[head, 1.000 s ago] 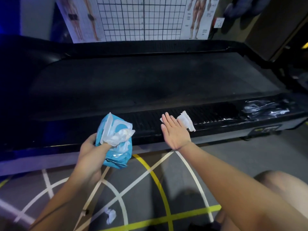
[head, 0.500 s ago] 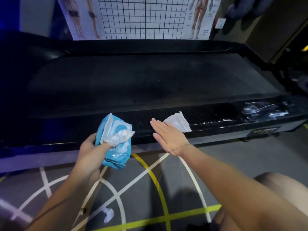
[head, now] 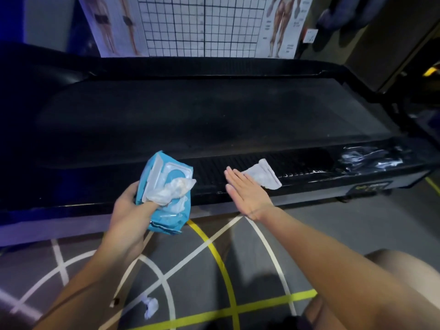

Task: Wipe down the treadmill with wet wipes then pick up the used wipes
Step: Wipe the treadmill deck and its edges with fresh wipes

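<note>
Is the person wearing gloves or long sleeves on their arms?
No. The left hand and the right hand are bare, with no gloves, rings or watch showing. No sleeves or wristbands reach into view either.

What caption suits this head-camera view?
Right hand presses a wet wipe on the treadmill rail; left hand holds the wipes pack.

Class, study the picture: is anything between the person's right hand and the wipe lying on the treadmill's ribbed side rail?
Nothing visible. The right hand, fingers straight, is right beside the wipe on the side rail; no object lies between them.
</note>
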Motion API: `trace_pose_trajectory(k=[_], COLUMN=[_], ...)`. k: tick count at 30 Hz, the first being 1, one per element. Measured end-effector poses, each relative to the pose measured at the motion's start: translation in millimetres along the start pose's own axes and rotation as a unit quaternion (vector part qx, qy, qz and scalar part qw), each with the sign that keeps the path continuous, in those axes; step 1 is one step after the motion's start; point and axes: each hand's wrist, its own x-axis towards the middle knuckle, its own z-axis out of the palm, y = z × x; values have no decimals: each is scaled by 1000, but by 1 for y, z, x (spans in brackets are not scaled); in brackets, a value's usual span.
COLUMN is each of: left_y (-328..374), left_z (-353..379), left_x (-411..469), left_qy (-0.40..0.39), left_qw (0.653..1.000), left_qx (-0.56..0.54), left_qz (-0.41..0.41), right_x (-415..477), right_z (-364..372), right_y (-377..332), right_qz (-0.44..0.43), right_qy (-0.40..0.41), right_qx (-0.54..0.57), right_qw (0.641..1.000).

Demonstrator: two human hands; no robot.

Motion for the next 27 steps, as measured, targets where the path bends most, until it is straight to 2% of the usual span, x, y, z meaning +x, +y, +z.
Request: trace_pose_trajectory(k=[2,3,7,9,10,12,14,17,20,23,25,27], left_y=[-1,-2,-9,-11,-13,-13,-11,-9,-14,-18,-20,-20], left_z=[3,4,11,15,17,21,28,43,50,53,58,66], left_x=[1,1,2,2,3,5,7,6,8,10,12,15], left_qy=[-10,-10,-6,-7,-8,-14,-22,-32,-35,-37,-36,-38], left_qw=[1000,1000,1000,1000,1000,1000,1000,999,999,999,999,999], left_qx=[4,10,20,23,23,19,8,-3,10,16,13,11], left_qz=[3,3,-6,-7,-7,-11,-18,-22,-20,-22,-29,-33], right_x=[-8,-13,-32,-32,-29,-23,-20,-25,-30,-38,-37,-34], right_z=[-8,-12,-21,-27,-27,-24,-11,-16,-28,-28,-28,-26], right_y=[26,46,118,124,122,102,78,70,117,156,144,118], right_qz=[-7,18,168,258,269,211,102,61,93,185,219,193], right_qy=[30,44,63,62,78,101,93,52,88,100,96,113], right_qx=[-13,-34,-55,-35,-26,8,11,10,-47,-22,11,37], right_qw=[999,998,982,963,960,972,990,997,991,977,971,974])
